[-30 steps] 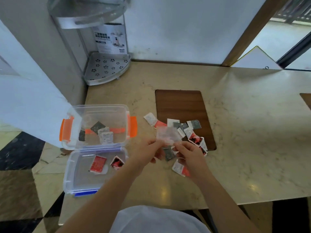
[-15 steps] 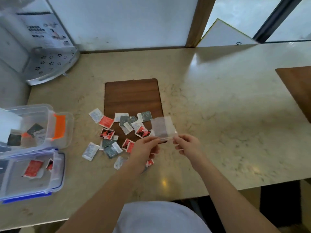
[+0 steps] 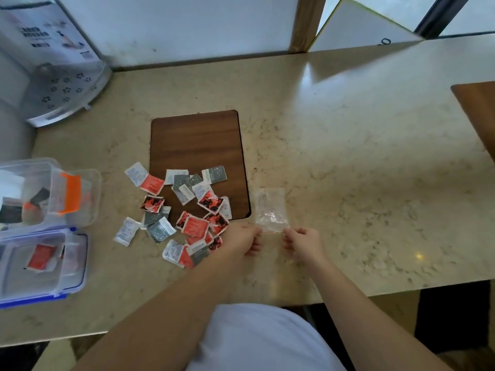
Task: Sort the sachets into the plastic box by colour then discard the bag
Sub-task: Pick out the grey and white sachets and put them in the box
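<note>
An empty clear plastic bag lies flat on the counter, just right of the brown inlay. My left hand and my right hand each pinch a near corner of the bag. Several red, grey and white sachets are scattered in a heap left of my hands, partly on the inlay. At the left edge sits the clear plastic box with orange latches, holding dark sachets. Its blue-rimmed lid in front holds red sachets.
A brown wooden inlay is set in the beige counter. A perforated drip tray of a dispenser stands at the back left. Another brown panel shows at the right edge. The counter's front edge runs just below my forearms.
The view has swung right, putting the box at the left edge. Both hands carried the bag from above the sachet pile and laid it flat on the counter to the right.
</note>
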